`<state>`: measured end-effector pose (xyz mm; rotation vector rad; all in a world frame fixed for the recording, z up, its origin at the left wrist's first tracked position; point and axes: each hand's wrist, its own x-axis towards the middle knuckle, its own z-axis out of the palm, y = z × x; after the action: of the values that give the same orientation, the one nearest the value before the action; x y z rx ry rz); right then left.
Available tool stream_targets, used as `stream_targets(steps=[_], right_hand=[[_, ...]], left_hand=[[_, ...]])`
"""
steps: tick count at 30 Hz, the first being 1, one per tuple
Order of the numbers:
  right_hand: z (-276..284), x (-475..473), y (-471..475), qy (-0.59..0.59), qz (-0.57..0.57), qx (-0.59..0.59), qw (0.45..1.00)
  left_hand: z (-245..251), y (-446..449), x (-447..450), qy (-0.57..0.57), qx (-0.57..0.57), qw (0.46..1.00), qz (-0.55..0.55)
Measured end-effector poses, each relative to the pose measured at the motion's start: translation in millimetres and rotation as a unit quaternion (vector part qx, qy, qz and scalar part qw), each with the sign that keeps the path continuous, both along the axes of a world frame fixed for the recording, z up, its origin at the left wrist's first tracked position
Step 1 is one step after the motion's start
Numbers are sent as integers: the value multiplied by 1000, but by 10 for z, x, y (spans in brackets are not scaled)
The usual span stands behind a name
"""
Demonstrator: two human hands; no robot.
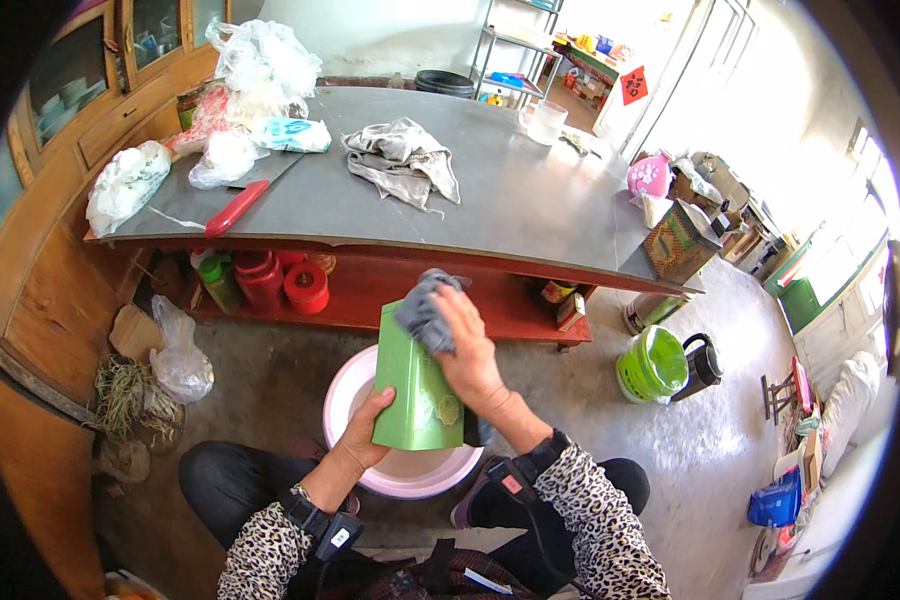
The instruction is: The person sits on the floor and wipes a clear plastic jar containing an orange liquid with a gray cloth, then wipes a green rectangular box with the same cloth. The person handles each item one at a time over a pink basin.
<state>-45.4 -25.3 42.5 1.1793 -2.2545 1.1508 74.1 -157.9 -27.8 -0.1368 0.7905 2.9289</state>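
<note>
A green box (pixel 412 390) is tilted above a pink-rimmed basin (pixel 345 375) on the floor between my knees. My left hand (pixel 371 427) grips the box at its lower left edge, thumb on the near face. My right hand (pixel 465 345) presses a grey cloth (pixel 426 311) against the upper right part of the box. The basin holds cloudy liquid, partly hidden behind the box. Another light grey cloth (pixel 401 157) lies crumpled on the dark tabletop in front of me.
The table (pixel 495 217) bears a red-handled knife (pixel 236 210), plastic bags (pixel 262 75) and a clear mug (pixel 546 122). Red containers (pixel 305 287) stand on its lower shelf. A green bucket (pixel 649 367) and a dark jug (pixel 701 367) are on the floor to the right.
</note>
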Motion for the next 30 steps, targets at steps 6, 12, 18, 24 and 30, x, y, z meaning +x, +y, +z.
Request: stream_targets(steps=[6, 12, 18, 24, 30], right_hand=[[-264, 679, 198, 12, 98, 9, 995], [-182, 192, 173, -3, 65, 48, 997], [-151, 473, 89, -44, 30, 20, 998], [-146, 685, 62, -13, 126, 56, 990], [-225, 303, 67, -222, -27, -109, 969]], left_hand=[[15, -201, -65, 13, 64, 997, 33], [-28, -51, -14, -4, 6, 1000, -10], [5, -54, -81, 38, -8, 999, 21], [-26, -55, -60, -4, -69, 995, 72], [28, -104, -58, 6, 27, 996, 87]])
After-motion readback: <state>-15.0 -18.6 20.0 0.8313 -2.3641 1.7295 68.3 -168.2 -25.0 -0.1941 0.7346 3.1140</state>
